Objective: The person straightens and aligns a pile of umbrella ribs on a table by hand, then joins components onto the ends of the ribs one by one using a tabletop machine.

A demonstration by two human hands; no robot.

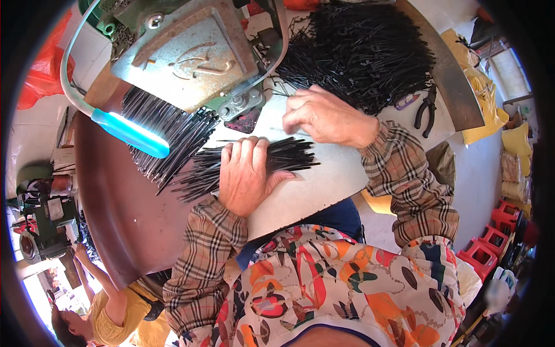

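Note:
My left hand is closed over a bundle of thin black rods lying across the pale worktop, its thumb stretched along the near side. Just right of it and higher up, my right hand has its fingers curled together; whatever they may hold is hidden and partly smeared. A large tangled heap of black rods lies beyond my right hand. To the left, more rods lie lined up side by side beneath the machine's metal guard.
A bright blue lamp hangs left of my hands. Dark-handled pliers lie at right beside a small cutter. A brown curved tray borders the worktop. Red stools stand far right; another person works lower left.

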